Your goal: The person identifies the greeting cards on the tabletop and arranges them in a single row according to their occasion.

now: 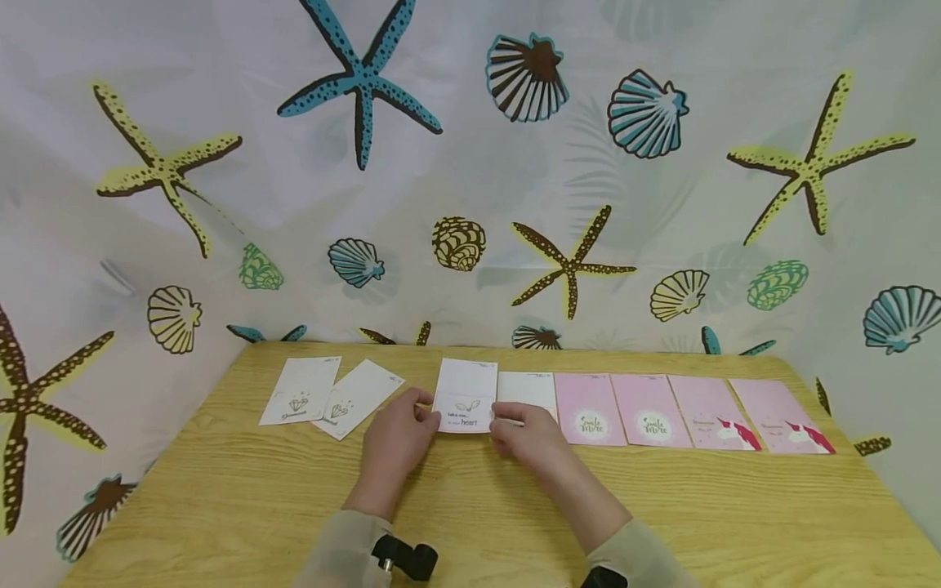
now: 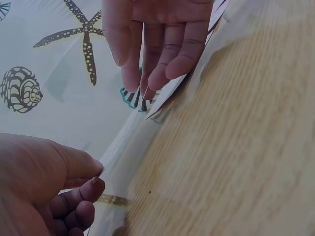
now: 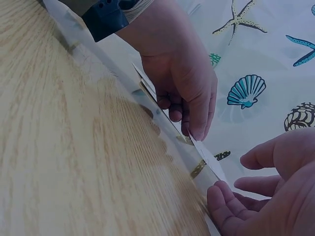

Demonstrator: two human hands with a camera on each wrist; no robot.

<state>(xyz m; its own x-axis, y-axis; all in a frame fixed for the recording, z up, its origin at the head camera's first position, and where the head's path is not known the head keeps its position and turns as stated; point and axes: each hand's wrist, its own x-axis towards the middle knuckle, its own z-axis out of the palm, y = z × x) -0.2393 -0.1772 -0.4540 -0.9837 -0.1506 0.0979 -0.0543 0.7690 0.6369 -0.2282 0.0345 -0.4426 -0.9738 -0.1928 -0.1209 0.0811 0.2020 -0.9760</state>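
A white card (image 1: 466, 395) printed with gold wings and the word "heart" stands between my two hands. My left hand (image 1: 400, 433) pinches its lower left edge between thumb and fingers; the left wrist view shows that thumb (image 2: 88, 164) pressed on the card edge. At the card's right edge, my right hand (image 1: 535, 437) has its fingertips on the border, with the fingers spread loosely in the right wrist view. Just right of it lies another white card (image 1: 527, 388), its lower part hidden behind my right hand.
Rightward in a row lie two pink "Smile More" cards (image 1: 590, 408) and two pink unicorn cards (image 1: 779, 412). On the left, two white diamond cards (image 1: 301, 390) overlap on the wooden table (image 1: 243, 506). A curtain (image 1: 456, 310) with shells and starfish hangs behind.
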